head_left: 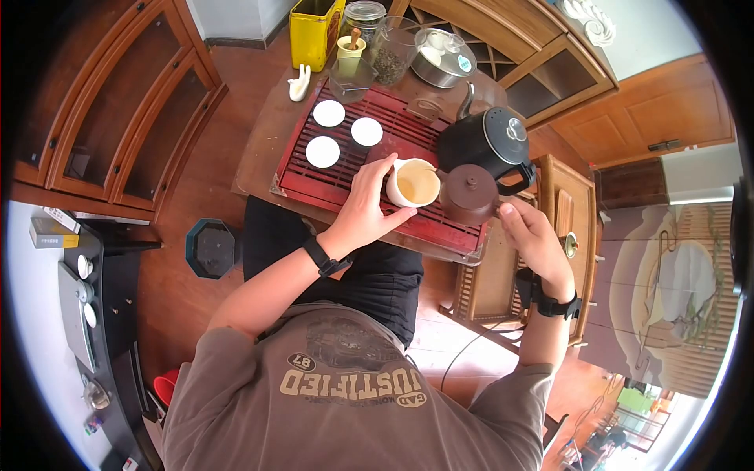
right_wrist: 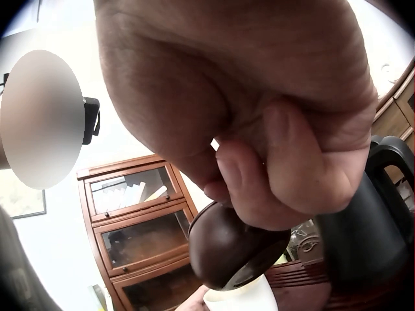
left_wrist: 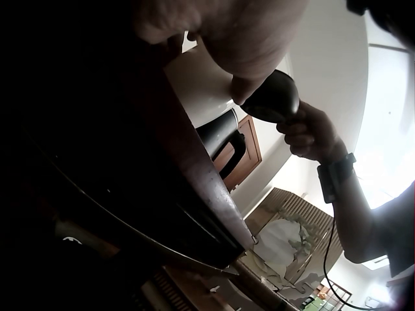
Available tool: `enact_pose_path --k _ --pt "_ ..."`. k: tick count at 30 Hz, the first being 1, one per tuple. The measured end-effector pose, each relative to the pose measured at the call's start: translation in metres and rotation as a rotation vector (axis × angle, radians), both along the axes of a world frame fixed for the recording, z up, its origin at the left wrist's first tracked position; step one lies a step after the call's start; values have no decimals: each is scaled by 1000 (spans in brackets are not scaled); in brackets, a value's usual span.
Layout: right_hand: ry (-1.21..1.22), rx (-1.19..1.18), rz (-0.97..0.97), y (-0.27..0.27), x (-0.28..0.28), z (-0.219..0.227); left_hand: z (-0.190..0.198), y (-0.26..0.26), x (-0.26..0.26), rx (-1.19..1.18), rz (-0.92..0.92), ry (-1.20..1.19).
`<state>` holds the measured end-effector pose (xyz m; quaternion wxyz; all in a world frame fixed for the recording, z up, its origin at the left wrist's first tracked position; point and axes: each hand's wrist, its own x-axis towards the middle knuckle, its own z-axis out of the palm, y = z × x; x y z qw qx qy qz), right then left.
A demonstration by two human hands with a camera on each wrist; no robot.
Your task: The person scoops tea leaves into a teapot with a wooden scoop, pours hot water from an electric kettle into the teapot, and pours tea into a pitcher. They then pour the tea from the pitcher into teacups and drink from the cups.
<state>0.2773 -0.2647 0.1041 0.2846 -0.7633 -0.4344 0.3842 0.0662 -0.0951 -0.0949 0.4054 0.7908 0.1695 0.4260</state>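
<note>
In the head view my left hand (head_left: 365, 202) holds a white tea pitcher (head_left: 415, 184), fingers on its far side and thumb along its near side. Yellowish tea shows inside it. My right hand (head_left: 532, 239) grips the handle of a brown clay teapot (head_left: 469, 192), whose lid is on. The teapot's spout end overlaps the pitcher's rim. From the right wrist view, the teapot (right_wrist: 227, 249) is tilted just above the white pitcher (right_wrist: 243, 299), with curled fingers (right_wrist: 301, 162) at its handle. Most of the pitcher is hidden behind the left hand (left_wrist: 227, 32) in the left wrist view.
Three white cups, one nearest me (head_left: 322, 151), stand on the red slatted tea tray (head_left: 294, 174). A black kettle (head_left: 487, 141) stands close behind the teapot. A yellow tin (head_left: 314, 35), a glass jar (head_left: 393, 56) and a lidded steel pot (head_left: 442, 59) line the far side.
</note>
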Motion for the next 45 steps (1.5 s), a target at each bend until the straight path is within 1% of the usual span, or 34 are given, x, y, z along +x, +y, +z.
enact_pose_path --k 2,6,8,9,11,14,21,23,24,26,27,29,30,32,36,38,39,41,42,43,45 --pt "-21 6 13 -2 2 -1 -1 1 -1 12 -22 45" --pt "-8 42 -13 -4 -1 -2 -1 0 -1 11 -22 44" --pt "-28 -13 -26 -6 -2 0 -1 -1 0 -4 -4 -6" --pt "-29 -12 -26 -8 -1 1 -1 -1 0 -4 -4 -6" --pt "-93 -91 -22 -11 1 2 0 -1 1 -6 -2 -4" --pt "-103 -98 -14 -13 -3 4 -1 0 -1 8 -23 46" --pt "-71 -69 -9 -12 -6 -5 -2 0 0 18 -20 30" --pt "47 21 -21 -9 -7 -13 -2 0 -1 3 -21 37" --pt "46 23 -21 -8 -9 -17 -1 -1 -1 5 -21 36" --pt "157 78 -53 -7 -10 -25 0 -1 -1 -31 -30 56" --pt "156 82 -54 -8 -6 -36 1 -1 -1 -27 -31 55" --pt "337 182 -80 -6 -3 -53 1 -2 -1 -48 -22 27" --pt "337 188 -82 -8 -3 -57 2 -2 0 -43 -25 27" --pt "415 261 -210 -3 -12 -57 3 -3 0 -60 -17 -6" --pt "362 313 -212 -16 -4 -65 2 -3 -2 -52 -9 -25" --pt "384 302 -309 -24 -9 -57 2 -4 -3 1 10 -13" --pt "382 307 -310 -29 -8 -58 3 -5 -4 -27 4 -39" --pt "438 382 -282 -38 -4 -62 1 -4 -5 6 10 -58" --pt "439 388 -287 -40 -3 -63 0 -4 -6 34 15 -74" --pt "415 405 -285 -41 -5 -61 5 -7 -7 62 65 -97" --pt "397 425 -298 -42 -10 -55 7 -7 -10 67 66 -114"
